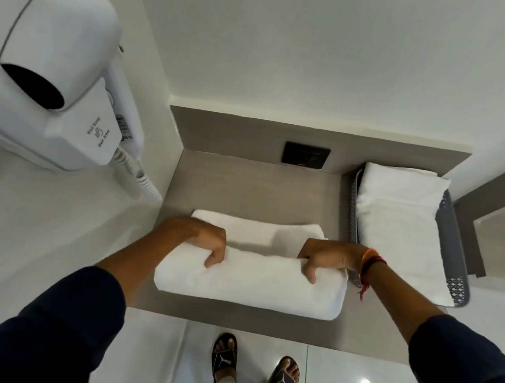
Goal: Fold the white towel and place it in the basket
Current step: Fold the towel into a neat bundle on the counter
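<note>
A white towel (250,280) lies on the grey shelf (254,191), its near part folded over into a thick roll while a flat part stretches away behind. My left hand (203,240) grips the fold's upper edge at the left, fingers curled over it. At the right end of the same fold, my right hand (328,258) holds the edge the same way. A grey perforated basket (453,253) stands on the shelf to the right, with another folded white towel (401,225) lying in it.
A white wall-mounted hair dryer (44,59) with a coiled cord hangs on the left wall, close to the shelf's left edge. A black socket plate (306,155) sits on the shelf's back panel. My sandalled feet (252,370) stand on the glossy white floor below.
</note>
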